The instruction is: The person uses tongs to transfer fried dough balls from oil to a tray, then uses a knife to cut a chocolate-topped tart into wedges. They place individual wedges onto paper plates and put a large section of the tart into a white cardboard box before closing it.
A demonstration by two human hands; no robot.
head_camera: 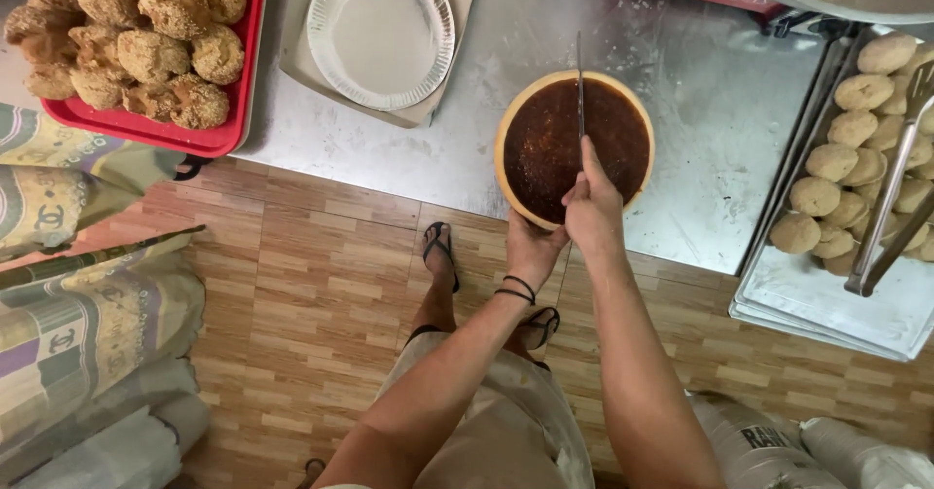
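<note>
your right hand [591, 202] grips the knife [580, 85] across the round cake [574, 148]; left hand [531, 249] clasps its rim. keep the blade centred, press straight down.

The left hand [533, 248] hides the pie's [574, 148] near rim. The right hand [591, 205] covers the knife [580, 85] handle. The tongs [890, 197] and 2 trays run off frame.

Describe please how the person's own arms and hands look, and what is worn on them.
Both arms are bare, with no sleeves showing up to the bottom edge of the picture. The left hand has thin dark bands, like cords or hair ties, around the wrist. The right hand shows no glove, watch or band. No rings can be made out on either hand.
</note>
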